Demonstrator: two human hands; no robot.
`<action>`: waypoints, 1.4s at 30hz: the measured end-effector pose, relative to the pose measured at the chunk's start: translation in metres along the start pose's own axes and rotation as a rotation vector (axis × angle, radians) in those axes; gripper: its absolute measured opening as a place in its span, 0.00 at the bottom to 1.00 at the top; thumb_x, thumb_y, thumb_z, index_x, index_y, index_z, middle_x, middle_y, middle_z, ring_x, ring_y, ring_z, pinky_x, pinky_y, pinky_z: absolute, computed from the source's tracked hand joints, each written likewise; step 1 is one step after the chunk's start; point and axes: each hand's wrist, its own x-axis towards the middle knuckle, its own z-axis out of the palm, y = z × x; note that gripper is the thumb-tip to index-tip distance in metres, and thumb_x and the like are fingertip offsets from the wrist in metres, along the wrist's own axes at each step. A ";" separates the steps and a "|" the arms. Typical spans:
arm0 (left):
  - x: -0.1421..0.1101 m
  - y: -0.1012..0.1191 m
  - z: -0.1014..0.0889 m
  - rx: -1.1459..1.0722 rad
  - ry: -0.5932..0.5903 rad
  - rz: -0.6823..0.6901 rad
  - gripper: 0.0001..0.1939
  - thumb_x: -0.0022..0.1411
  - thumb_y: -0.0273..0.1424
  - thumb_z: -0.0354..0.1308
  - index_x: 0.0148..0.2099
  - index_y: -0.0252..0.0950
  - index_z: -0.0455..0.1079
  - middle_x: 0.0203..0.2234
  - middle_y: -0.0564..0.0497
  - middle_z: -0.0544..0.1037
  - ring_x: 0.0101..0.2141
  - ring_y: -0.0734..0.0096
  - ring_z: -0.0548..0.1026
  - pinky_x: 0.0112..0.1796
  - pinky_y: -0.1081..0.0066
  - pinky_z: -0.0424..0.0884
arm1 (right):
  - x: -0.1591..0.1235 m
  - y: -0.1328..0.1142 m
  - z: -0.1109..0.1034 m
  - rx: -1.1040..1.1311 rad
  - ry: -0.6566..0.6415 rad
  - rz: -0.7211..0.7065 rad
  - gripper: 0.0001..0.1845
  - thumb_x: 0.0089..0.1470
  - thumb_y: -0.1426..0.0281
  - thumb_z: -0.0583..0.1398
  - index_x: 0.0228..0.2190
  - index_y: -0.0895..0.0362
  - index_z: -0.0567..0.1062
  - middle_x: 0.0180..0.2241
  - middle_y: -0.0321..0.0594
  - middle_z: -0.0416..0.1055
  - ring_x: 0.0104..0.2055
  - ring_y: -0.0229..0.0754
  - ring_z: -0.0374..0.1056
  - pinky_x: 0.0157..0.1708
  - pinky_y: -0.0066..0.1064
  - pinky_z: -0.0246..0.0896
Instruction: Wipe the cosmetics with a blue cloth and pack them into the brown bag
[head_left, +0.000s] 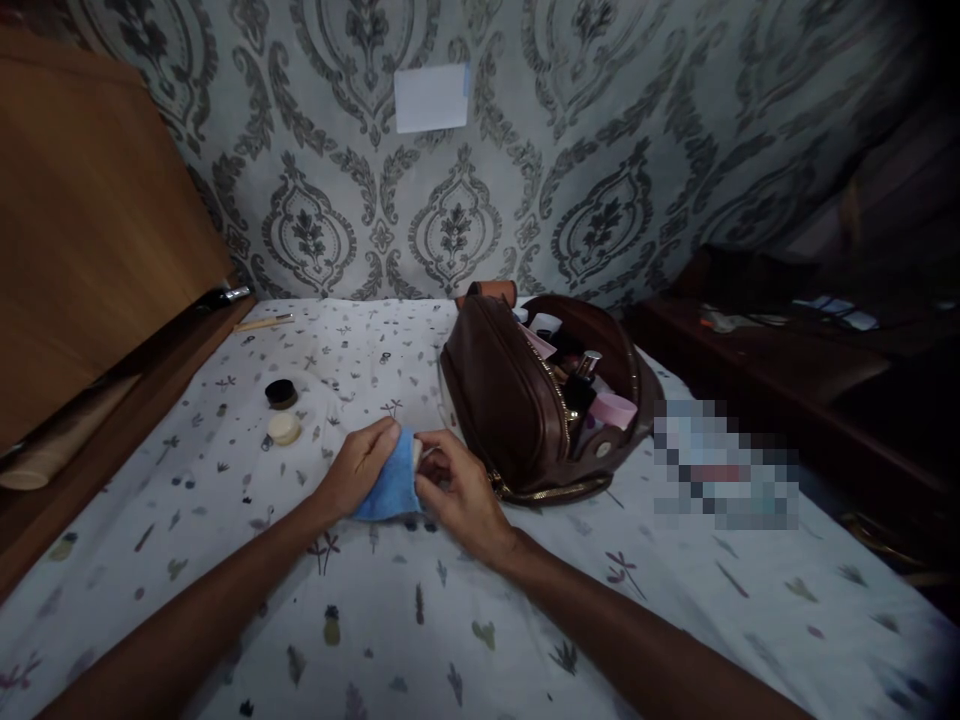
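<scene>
My left hand [361, 462] is closed on a blue cloth [391, 482], thumb on top, above the patterned sheet. At the cloth's right edge, my right hand [459, 490] pinches a small whitish item [417, 453]; its kind is mostly hidden by the fingers and cloth. Just right of my right hand stands a brown leather toiletry bag [495, 385], unzipped. Inside it show a pink round item [613, 409], a bottle with a silvery cap [590, 364] and other cosmetics. Left of my hands are a small black-lidded jar [281, 394] and a cream-coloured round jar [284, 428].
A wooden cabinet [97, 220] borders the left side. Near it lies a thin brush [264, 323]. A blurred-out packet [724, 470] lies right of the bag. Dark wooden furniture [757, 380] edges the right. A patterned wall [450, 220] with a white card [432, 98] stands behind.
</scene>
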 end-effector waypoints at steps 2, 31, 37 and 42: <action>-0.001 0.000 -0.001 0.002 -0.025 0.026 0.20 0.69 0.47 0.45 0.32 0.38 0.61 0.23 0.57 0.63 0.28 0.71 0.64 0.32 0.72 0.63 | 0.000 0.000 -0.001 0.027 -0.008 0.039 0.17 0.54 0.72 0.59 0.46 0.55 0.67 0.35 0.35 0.68 0.31 0.36 0.67 0.31 0.28 0.64; -0.009 0.005 -0.006 0.277 -0.099 0.218 0.20 0.65 0.42 0.53 0.52 0.35 0.67 0.29 0.54 0.75 0.25 0.72 0.70 0.29 0.73 0.66 | 0.009 -0.003 -0.001 0.705 0.016 0.456 0.28 0.43 0.46 0.69 0.33 0.55 0.71 0.20 0.26 0.67 0.19 0.31 0.64 0.17 0.21 0.59; -0.009 -0.001 -0.007 0.171 -0.088 0.166 0.21 0.65 0.43 0.55 0.54 0.36 0.70 0.41 0.48 0.80 0.39 0.63 0.77 0.41 0.70 0.72 | 0.012 0.000 0.000 0.903 -0.012 0.491 0.29 0.39 0.48 0.72 0.30 0.56 0.70 0.17 0.26 0.67 0.16 0.30 0.62 0.16 0.22 0.52; -0.005 -0.005 -0.006 0.002 -0.079 0.065 0.25 0.63 0.49 0.55 0.53 0.35 0.73 0.42 0.46 0.82 0.43 0.59 0.79 0.46 0.69 0.74 | 0.012 -0.001 0.000 1.050 -0.040 0.555 0.32 0.33 0.51 0.75 0.31 0.56 0.69 0.19 0.27 0.71 0.18 0.30 0.65 0.18 0.21 0.53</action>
